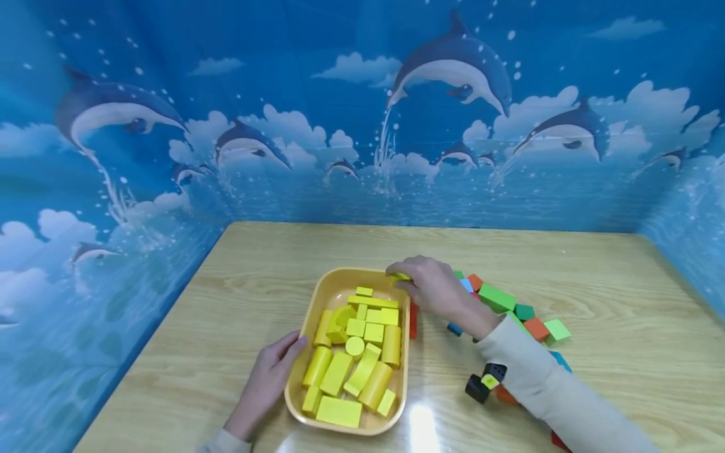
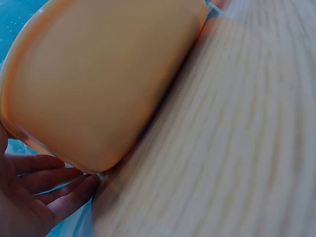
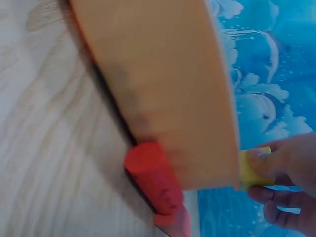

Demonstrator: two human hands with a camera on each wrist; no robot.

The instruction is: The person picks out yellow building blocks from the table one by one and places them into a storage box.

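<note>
A peach-coloured plastic tray [image 1: 403,402] holds many yellow wooden blocks, among them cylinders, cuboids and an arch. My left hand [image 1: 270,376] grips its left side, the thumb on the rim and the fingers [image 2: 54,180] against the outer wall. Over the far right corner of the tray, my right hand [image 1: 433,286] pinches a yellow block [image 3: 254,168] between thumb and fingers. In the right wrist view that block appears beside the tray's rim; its full shape is partly hidden by the hand. A red cylinder [image 3: 155,177] lies against the tray's right outer wall.
Right of the tray, green blocks [image 1: 497,297], an orange block [image 1: 536,328] and several other coloured blocks lie loose on the wooden table [image 1: 272,251]. Some sit under the right forearm. A black wrist device [image 1: 478,388] hangs at that sleeve. A dolphin-print backdrop [image 1: 317,126] stands behind.
</note>
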